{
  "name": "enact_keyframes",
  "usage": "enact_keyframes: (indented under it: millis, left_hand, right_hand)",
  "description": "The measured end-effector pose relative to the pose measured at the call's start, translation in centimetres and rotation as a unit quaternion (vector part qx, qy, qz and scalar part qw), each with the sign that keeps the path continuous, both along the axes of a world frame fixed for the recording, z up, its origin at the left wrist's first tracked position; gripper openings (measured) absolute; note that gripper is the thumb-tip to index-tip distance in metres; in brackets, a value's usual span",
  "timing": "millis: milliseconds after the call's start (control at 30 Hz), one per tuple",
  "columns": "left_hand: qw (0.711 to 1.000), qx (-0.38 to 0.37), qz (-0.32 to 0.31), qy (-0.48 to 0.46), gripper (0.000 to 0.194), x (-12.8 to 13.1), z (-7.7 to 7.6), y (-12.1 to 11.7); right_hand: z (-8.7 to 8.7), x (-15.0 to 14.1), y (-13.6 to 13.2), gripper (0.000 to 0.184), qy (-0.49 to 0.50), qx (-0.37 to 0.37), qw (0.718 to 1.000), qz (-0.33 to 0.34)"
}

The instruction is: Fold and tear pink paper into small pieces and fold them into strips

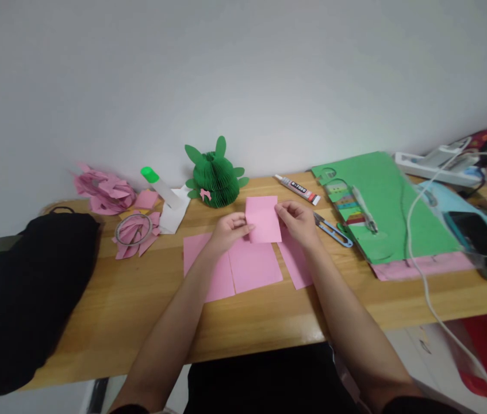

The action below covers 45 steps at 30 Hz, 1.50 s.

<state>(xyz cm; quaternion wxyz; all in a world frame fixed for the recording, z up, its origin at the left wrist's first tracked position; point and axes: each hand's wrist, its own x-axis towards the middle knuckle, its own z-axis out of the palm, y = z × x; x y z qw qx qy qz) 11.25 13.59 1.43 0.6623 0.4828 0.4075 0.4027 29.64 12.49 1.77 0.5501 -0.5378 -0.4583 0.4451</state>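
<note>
A small pink paper rectangle is held up between my two hands, above the table. My left hand pinches its left edge between thumb and fingers. At the upper right edge, my right hand grips it the same way. Beneath lie larger pink paper sheets, flat on the wood and partly covered by my forearms. Just right of my right hand is a pair of blue-handled thread snips. Behind the paper stands a green honeycomb paper figure with leaf-shaped pieces and a small pink bow.
A glue tube and a green-capped glue stick are at the back. Pink scraps and a tape roll sit left, near a black bag. Green sheets, a white cable and a phone occupy the right.
</note>
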Motion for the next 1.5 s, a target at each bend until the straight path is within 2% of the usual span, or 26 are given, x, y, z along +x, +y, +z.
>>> enact_keyframes:
  millis: [933, 1500]
  left_hand:
    - [0.999, -0.002, 0.002, 0.035, 0.029, -0.09, -0.53, 0.16]
    - [0.999, -0.005, 0.002, 0.034, 0.03, -0.06, -0.45, 0.13]
  right_hand:
    - [-0.22, -0.05, 0.05, 0.041, -0.009, -0.001, 1.0, 0.008]
    - [-0.37, -0.09, 0.06, 0.037, -0.005, 0.006, 1.0, 0.007]
